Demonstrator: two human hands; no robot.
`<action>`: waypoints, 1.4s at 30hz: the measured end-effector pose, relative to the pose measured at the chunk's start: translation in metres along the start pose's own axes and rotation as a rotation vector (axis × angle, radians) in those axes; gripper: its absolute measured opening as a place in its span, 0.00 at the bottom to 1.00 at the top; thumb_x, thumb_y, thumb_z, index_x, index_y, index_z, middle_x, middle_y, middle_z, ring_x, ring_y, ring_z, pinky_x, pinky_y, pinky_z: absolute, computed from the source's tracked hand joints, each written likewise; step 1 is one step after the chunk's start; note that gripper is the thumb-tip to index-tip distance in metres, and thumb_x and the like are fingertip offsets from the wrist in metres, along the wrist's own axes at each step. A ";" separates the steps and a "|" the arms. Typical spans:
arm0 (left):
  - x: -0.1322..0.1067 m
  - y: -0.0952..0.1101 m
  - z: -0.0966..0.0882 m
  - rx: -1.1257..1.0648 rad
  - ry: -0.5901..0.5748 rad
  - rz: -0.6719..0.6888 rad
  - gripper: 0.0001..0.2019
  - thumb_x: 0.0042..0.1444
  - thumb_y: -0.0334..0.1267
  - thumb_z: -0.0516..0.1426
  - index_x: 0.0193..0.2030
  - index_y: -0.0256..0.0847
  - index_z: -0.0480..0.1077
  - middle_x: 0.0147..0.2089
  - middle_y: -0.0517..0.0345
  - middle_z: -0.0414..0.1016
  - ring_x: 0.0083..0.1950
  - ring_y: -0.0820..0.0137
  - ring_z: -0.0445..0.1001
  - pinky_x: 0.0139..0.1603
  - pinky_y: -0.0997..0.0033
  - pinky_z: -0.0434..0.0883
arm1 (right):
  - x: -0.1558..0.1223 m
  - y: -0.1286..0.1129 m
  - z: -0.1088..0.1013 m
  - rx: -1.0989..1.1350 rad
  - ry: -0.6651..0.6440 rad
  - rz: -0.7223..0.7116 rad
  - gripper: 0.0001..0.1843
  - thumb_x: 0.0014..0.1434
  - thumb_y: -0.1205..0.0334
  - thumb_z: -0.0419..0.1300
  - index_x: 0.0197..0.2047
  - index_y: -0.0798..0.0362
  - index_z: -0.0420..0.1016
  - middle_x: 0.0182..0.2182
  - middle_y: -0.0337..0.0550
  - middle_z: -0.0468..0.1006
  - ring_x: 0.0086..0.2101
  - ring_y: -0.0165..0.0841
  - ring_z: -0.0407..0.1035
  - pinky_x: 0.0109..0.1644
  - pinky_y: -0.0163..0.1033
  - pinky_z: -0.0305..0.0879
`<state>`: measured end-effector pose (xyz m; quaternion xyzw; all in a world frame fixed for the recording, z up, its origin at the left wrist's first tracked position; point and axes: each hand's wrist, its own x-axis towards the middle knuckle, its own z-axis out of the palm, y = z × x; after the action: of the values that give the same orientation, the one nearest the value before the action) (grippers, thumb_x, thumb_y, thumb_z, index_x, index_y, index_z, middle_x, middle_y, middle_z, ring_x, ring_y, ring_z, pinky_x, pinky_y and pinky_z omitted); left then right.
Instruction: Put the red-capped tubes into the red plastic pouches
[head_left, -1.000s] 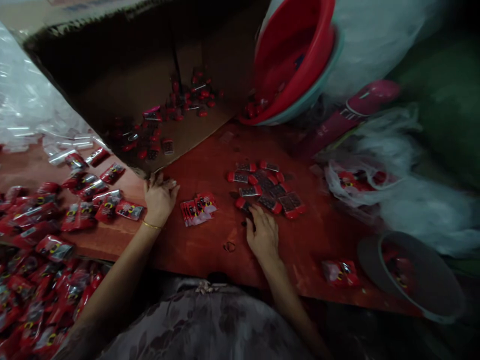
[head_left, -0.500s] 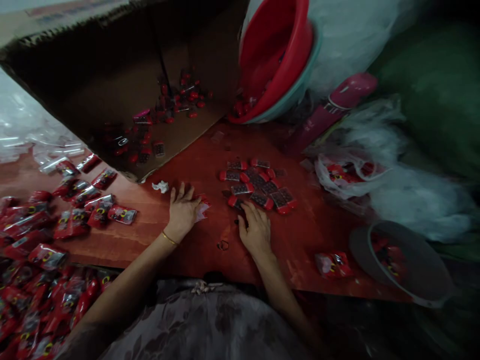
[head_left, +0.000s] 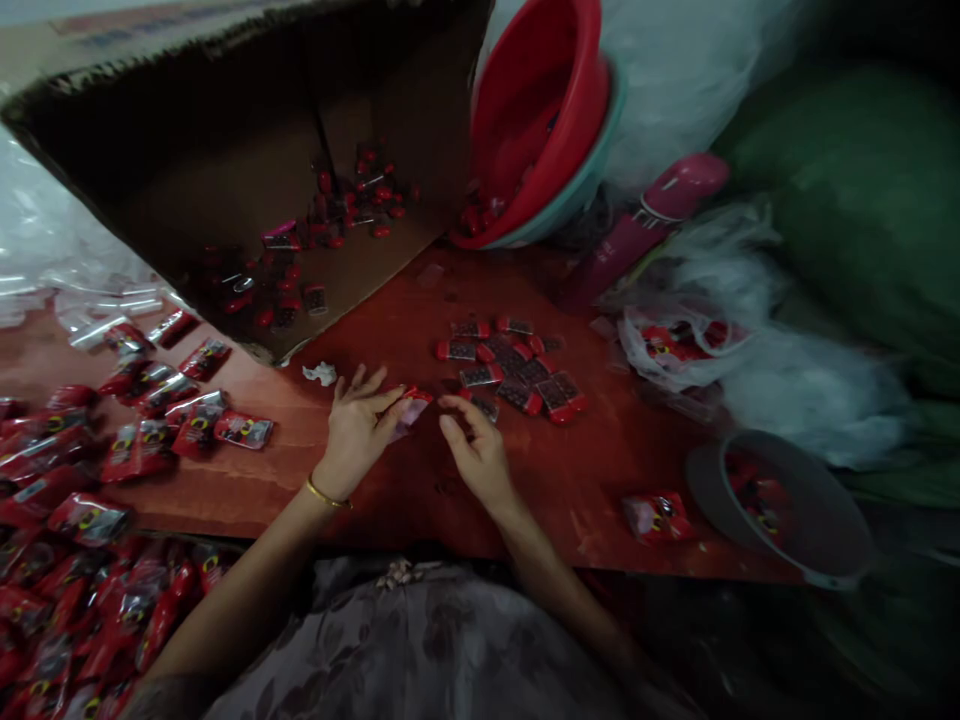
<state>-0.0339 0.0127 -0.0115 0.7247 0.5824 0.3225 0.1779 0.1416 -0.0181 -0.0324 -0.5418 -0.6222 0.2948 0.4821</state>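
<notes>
My left hand (head_left: 358, 425), with a gold bangle on the wrist, pinches a small pink-and-red plastic packet (head_left: 411, 412) between thumb and index finger, just above the table. The other fingers of that hand are spread. My right hand (head_left: 478, 450) is close by on the right, its thumb and index finger apart, with nothing visible between them. Just behind its fingertips lies a group of small clear cases with red ends and dark contents (head_left: 517, 365). A crumpled white scrap (head_left: 320, 373) lies beyond my left hand.
A cardboard box (head_left: 405, 265) on its side holds more red-ended cases. Filled red packets (head_left: 244, 430) cover the left. Stacked basins (head_left: 592, 100), a pink flask (head_left: 637, 230), a plastic bag (head_left: 637, 345), a grey tub (head_left: 709, 490) and one packet (head_left: 656, 517) are at right.
My left hand has lifted the packet off the table and now pinches it. My right hand has moved left, away from the cases, towards the packet. The view has shifted slightly.
</notes>
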 end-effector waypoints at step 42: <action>-0.011 0.027 0.014 -1.380 -0.057 -0.991 0.20 0.31 0.45 0.71 0.28 0.36 0.72 0.30 0.56 0.78 0.32 0.70 0.76 0.38 0.70 0.70 | -0.028 0.004 -0.050 -0.004 -0.106 0.215 0.11 0.59 0.54 0.56 0.42 0.51 0.68 0.29 0.37 0.75 0.24 0.29 0.70 0.30 0.35 0.67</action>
<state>-0.0060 -0.0034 -0.0069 0.1229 0.5004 0.4720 0.7154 0.1880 -0.0520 -0.0262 -0.5899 -0.5856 0.3717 0.4134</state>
